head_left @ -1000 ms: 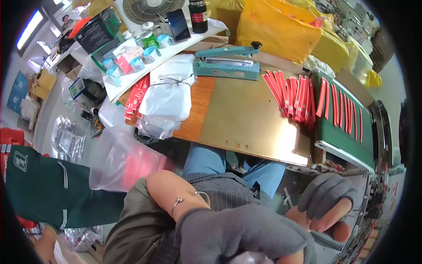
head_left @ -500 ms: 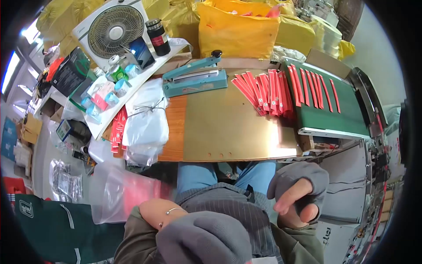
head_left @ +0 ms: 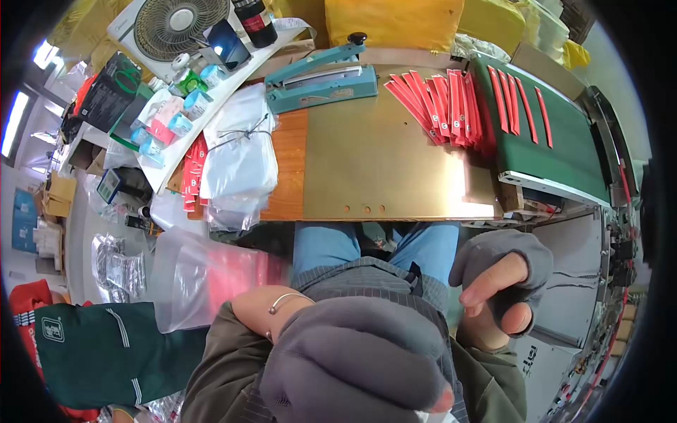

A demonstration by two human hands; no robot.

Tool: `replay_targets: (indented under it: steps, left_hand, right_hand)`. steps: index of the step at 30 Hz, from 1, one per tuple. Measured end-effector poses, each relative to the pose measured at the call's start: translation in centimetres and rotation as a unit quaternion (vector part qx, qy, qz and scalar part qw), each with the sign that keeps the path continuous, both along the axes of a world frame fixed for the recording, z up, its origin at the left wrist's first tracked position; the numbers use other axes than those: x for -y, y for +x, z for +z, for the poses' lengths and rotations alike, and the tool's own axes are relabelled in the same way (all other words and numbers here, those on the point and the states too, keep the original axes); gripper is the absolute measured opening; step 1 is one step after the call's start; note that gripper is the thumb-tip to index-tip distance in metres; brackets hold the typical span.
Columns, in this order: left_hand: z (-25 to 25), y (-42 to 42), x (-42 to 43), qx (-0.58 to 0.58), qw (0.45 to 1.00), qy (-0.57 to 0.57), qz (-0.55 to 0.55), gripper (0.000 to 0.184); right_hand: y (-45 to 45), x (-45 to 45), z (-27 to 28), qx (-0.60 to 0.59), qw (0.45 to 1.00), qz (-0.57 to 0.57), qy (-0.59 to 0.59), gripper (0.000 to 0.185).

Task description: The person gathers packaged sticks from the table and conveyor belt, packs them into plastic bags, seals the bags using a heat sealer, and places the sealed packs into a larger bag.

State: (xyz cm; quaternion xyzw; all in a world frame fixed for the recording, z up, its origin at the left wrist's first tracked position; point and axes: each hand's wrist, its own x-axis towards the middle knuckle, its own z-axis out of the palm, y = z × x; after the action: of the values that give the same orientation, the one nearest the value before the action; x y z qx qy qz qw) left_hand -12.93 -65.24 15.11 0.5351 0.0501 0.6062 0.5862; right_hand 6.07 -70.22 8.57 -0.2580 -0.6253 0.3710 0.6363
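Observation:
My left hand (head_left: 352, 359), in a grey glove with bare fingertips and a wire bracelet at its wrist, is curled closed in front of my lap. A scrap of white shows under its fingertips; what it holds is hidden. To its right my right hand (head_left: 502, 285), gloved alike, has thumb and index finger bent but apart, with nothing visible between them. Beyond both, many narrow red packets (head_left: 451, 109) lie fanned on the brass-coloured tabletop (head_left: 381, 169). Several more red strips (head_left: 513, 106) rest on the green belt (head_left: 564, 134).
A teal sealer (head_left: 324, 86) stands at the table's back, beside tied clear bags (head_left: 243, 151). A white shelf (head_left: 211, 106) bears jars, a phone and a flask. At left are a clear bag of red items (head_left: 218, 278) and a co-worker's green garment (head_left: 106, 349).
The view has swung and shifted. Fewer red strips show on the green belt, and those there sit closer to the fanned packets. My left hand has turned knuckles up, farther from my right hand.

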Motion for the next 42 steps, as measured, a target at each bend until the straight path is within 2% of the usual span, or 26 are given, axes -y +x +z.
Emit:
replay_targets:
  steps: [2, 3, 5, 6, 8, 11, 12, 13, 15, 17, 18, 19, 21, 23, 25, 26, 31, 33, 34, 35, 36, 37, 38, 39, 41, 42]
  left_hand:
    - [0.2, -1.2, -1.5, -0.088, 0.986, 0.041, -0.135, 0.019]
    - [0.2, -1.6, -2.6, -0.09, 0.986, 0.038, -0.137, 0.019]
    - [0.0, -2.0, -4.6, -0.177, 0.924, 0.173, -0.292, 0.019]
    - [0.0, -2.0, -3.8, -0.178, 0.923, 0.171, -0.294, 0.019]
    - [0.4, -2.0, -1.4, -0.133, 0.959, -0.084, -0.235, 0.019]
    - [-2.7, -0.2, -4.1, -0.135, 0.967, -0.044, -0.212, 0.016]
    - [-4.1, 0.6, -5.4, -0.135, 0.97, -0.027, -0.2, 0.019]
    - [-5.3, 1.3, -6.3, -0.134, 0.973, -0.01, -0.188, 0.023]
    - [-7.1, 3.1, -6.9, -0.179, 0.977, -0.028, -0.113, 0.025]
    - [-8.5, 3.8, -7.1, -0.2, 0.974, -0.052, -0.094, 0.023]
    - [-8.6, 3.7, -6.9, -0.184, 0.975, -0.08, -0.092, 0.022]
    - [-8.2, 2.9, -7.1, -0.181, 0.976, -0.079, -0.091, 0.022]
    - [-6.8, 0.6, -7.4, -0.182, 0.948, -0.081, -0.25, 0.019]
    - [-4.7, 0.6, -5.9, 0.02, 0.955, -0.036, -0.294, 0.017]
    - [-4.3, -1.8, -6.9, -0.049, 0.847, -0.016, -0.53, 0.022]
    - [-4.2, -2.0, -7.1, -0.044, 0.845, -0.017, -0.532, 0.022]
    - [-3.6, -2.6, -7.8, -0.069, 0.87, 0.261, -0.413, 0.02]
    - [-3.5, 0.3, -4.9, -0.015, 0.897, 0.249, -0.364, 0.023]
    - [-3.5, 2.3, -0.6, 0.072, 0.986, 0.103, -0.105, 0.023]
    - [-3.5, 3.3, 1.4, 0.15, 0.973, -0.047, 0.167, 0.024]
    - [-3.5, 2.5, -0.9, 0.151, 0.972, -0.047, 0.171, 0.024]
    - [-4.2, 0.8, -4.8, 0.09, 0.985, 0.135, -0.053, 0.024]
    - [-4.5, -0.1, -7.0, 0.019, 0.912, 0.304, -0.273, 0.025]
    - [-4.3, 0.1, -5.9, 0.02, 0.912, 0.306, -0.272, 0.025]
    - [-3.8, 0.6, -2.2, 0.034, 0.994, 0.094, -0.053, 0.025]
    - [-3.3, 0.7, -1.5, 0.031, 0.994, 0.095, -0.051, 0.025]
  right_hand:
    - [-0.3, -0.1, -0.3, -0.019, 1.0, -0.013, -0.003, 0.04]
    - [-0.4, -0.1, -0.4, -0.017, 1.0, -0.024, -0.004, 0.042]
    - [-0.8, -0.2, -0.7, -0.018, 0.999, -0.036, -0.009, 0.043]
    - [-1.2, -0.2, -0.7, -0.031, 0.998, -0.053, -0.022, 0.045]
    - [-1.4, 0.0, -0.7, -0.041, 0.995, -0.079, -0.049, 0.051]
    - [-2.7, 0.1, -1.1, -0.091, 0.98, -0.15, -0.091, 0.061]
    - [-3.2, -0.1, -1.2, -0.091, 0.975, -0.171, -0.107, 0.077]
    - [-4.9, -1.5, -0.4, -0.173, 0.965, -0.177, -0.093, 0.09]
    - [-4.9, -2.1, -1.1, -0.018, 0.957, -0.268, -0.107, 0.085]
    - [-5.3, -2.5, -1.6, -0.01, 0.912, -0.363, -0.192, 0.08]
    - [-4.6, -2.0, -2.0, -0.094, 0.93, -0.298, -0.196, 0.056]
    - [-4.2, -1.5, -1.0, -0.099, 0.93, -0.294, -0.195, 0.033]
    - [-3.6, -0.2, 0.4, -0.039, 0.936, -0.306, -0.169, 0.019]
    - [-3.4, -0.7, 1.2, -0.031, 0.954, -0.272, -0.123, 0.019]
    - [-3.5, -1.6, 1.9, -0.025, 0.978, -0.204, -0.025, 0.021]
    - [-3.8, -2.2, 2.1, -0.025, 0.985, -0.169, 0.025, 0.022]
    - [-5.7, -4.0, 3.0, -0.042, 0.967, 0.017, 0.252, 0.028]
    - [-6.3, -3.0, 3.3, -0.055, 0.958, 0.053, 0.277, 0.03]
    - [-6.9, -2.0, 3.6, -0.046, 0.978, 0.005, 0.205, 0.024]
    - [-7.3, -1.5, 3.8, -0.035, 0.989, -0.04, 0.138, 0.018]
    - [-7.5, -1.4, 3.8, -0.034, 0.989, -0.037, 0.137, 0.018]
    - [-7.7, -1.3, 3.9, -0.027, 0.989, -0.048, 0.138, 0.018]
    - [-7.8, -1.3, 3.9, -0.02, 0.988, -0.061, 0.137, 0.018]
    - [-7.9, -1.3, 4.0, -0.015, 0.988, -0.077, 0.137, 0.018]
    - [-8.1, -1.2, 4.1, -0.011, 0.985, -0.104, 0.136, 0.018]
    - [-8.2, -1.2, 4.1, -0.009, 0.984, -0.117, 0.134, 0.018]
